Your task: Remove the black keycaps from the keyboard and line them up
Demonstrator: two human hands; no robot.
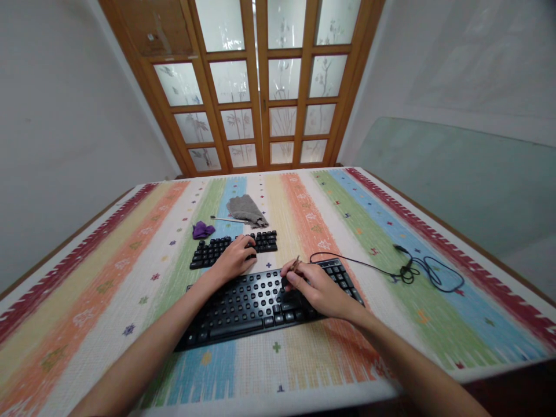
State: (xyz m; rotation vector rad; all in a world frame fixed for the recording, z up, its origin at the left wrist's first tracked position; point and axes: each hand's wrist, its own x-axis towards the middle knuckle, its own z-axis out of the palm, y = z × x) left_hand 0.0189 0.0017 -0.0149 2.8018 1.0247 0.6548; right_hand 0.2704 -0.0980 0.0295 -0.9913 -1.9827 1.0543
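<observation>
A black keyboard (252,304) lies near the table's front. Over much of its left and middle the keycaps are off and bare switch posts show; keys remain at the right and along the bottom. Behind it, loose black keycaps (212,250) are laid out in rows. My left hand (234,256) rests over these rows, its fingers curled down on a keycap, partly hidden by the hand. My right hand (316,285) is above the keyboard's right part, closed around a thin brownish tool (296,263) whose kind is unclear.
A grey cloth (247,208), a thin white-handled brush (230,219) and a crumpled purple cloth (202,230) lie behind the keycaps. The keyboard's cable (410,271) is coiled at the right. A striped tablecloth (278,370) covers the table; wood-framed glass doors (260,104) stand beyond.
</observation>
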